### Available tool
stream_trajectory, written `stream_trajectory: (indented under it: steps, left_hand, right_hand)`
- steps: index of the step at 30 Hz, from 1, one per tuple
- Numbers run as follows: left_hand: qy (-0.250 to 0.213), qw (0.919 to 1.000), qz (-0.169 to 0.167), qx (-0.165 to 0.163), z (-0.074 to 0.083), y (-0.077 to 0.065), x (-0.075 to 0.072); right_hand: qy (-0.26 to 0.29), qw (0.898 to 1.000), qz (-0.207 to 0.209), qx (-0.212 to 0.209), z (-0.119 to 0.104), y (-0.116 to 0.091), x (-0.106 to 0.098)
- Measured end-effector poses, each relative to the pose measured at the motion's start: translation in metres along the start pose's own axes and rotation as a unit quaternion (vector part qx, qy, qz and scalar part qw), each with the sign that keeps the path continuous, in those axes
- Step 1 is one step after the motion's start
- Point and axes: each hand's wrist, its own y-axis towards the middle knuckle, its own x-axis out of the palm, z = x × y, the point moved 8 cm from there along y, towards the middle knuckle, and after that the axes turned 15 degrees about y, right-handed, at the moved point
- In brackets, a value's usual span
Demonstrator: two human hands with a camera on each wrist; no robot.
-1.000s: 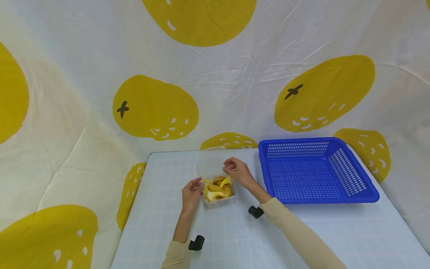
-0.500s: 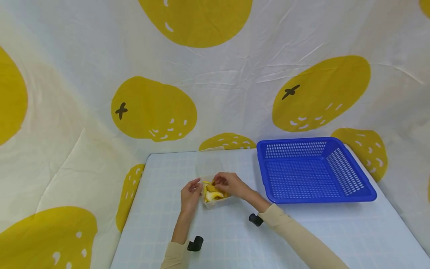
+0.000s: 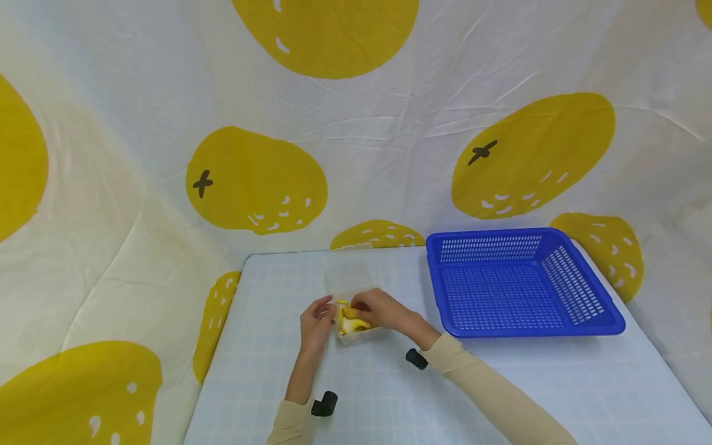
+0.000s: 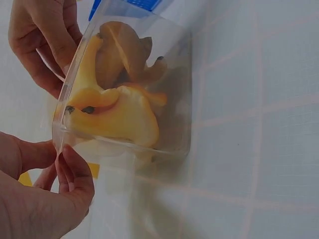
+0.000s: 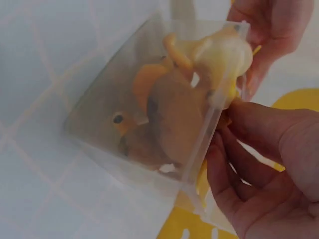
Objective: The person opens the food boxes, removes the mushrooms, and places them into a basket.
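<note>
A clear plastic box (image 3: 361, 337) stands on the table with several small yellow and brown-orange toy bananas (image 4: 132, 117) inside, some with black tips. At its left side my left hand (image 3: 315, 326) pinches the rim between thumb and fingertips, as the left wrist view shows. My right hand (image 3: 385, 310) reaches over the box's right part, fingertips at the opening. In the right wrist view its thumb and fingers pinch a yellow piece (image 5: 225, 121), apparently a toy banana, mostly hidden by the fingers and box wall. The right hand covers part of the contents in the head view.
A clear lid (image 3: 349, 272) stands open behind the box. To the right lies a large blue plastic basket (image 3: 525, 332) with slotted walls. The table (image 3: 250, 346) has a pale checked cover, and a fruit-print cloth (image 3: 389, 173) hangs along its back edge.
My right hand has come down from the box's back right corner into its contents and now pinches a piece there. The left hand has stayed at the box's left rim.
</note>
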Motion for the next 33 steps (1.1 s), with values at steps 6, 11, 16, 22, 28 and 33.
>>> stream_trajectory:
  steps: [6, 11, 16, 22, 28, 33]
  left_hand:
    - [-0.001, 1.0, 0.0, 0.008, 0.0, 0.0, -0.001]
    - [-0.006, 1.0, -0.002, 0.004, -0.001, 0.0, -0.001]
    - [-0.016, 0.9997, -0.011, 0.018, 0.001, 0.0, -0.001]
    - [-0.015, 0.9995, -0.02, 0.021, 0.001, 0.0, 0.0]
    - [-0.004, 0.9996, -0.018, 0.021, 0.007, -0.003, -0.001]
    - [-0.001, 0.9998, -0.016, 0.01, 0.0, 0.0, -0.001]
  right_hand:
    - [0.009, 0.999, -0.011, 0.042, -0.003, 0.002, -0.002]
    - [0.015, 0.998, -0.012, 0.056, -0.007, 0.001, -0.006]
    - [0.024, 0.998, 0.004, 0.06, -0.011, -0.003, -0.015]
    - [0.062, 0.996, 0.024, 0.055, -0.011, -0.008, -0.028]
    - [0.08, 0.995, 0.05, 0.032, -0.013, -0.016, -0.043]
    - [0.105, 0.992, 0.062, 0.035, -0.01, -0.021, -0.055]
